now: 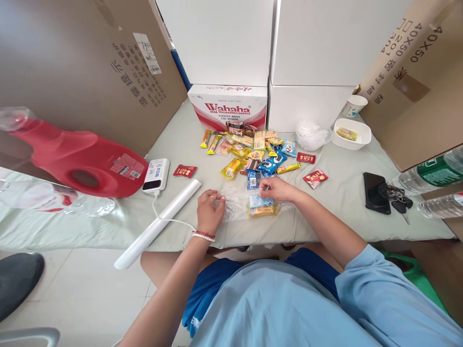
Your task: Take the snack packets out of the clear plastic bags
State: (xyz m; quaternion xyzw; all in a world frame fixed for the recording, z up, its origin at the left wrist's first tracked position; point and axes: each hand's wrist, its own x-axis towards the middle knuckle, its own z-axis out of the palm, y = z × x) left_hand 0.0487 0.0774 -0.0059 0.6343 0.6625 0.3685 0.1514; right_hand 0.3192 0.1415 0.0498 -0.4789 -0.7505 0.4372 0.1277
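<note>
A clear plastic bag [237, 205] lies on the pale green table cover [325, 212] in front of me, with a blue and a yellow snack packet [261, 207] inside it. My left hand [210, 210] pinches the bag's left edge with closed fingers. My right hand [277, 189] grips the bag's upper right edge just above the packets. A pile of several wrapped snacks [253, 152] lies just beyond both hands.
A roll of plastic bags [159, 221] lies diagonally at left, beside a white power bank [156, 175] and a red jug [77, 159]. A Wahaha box [227, 108] and white boxes stand behind. A phone with keys [378, 193], a bowl [352, 133] and bottles [434, 176] sit right.
</note>
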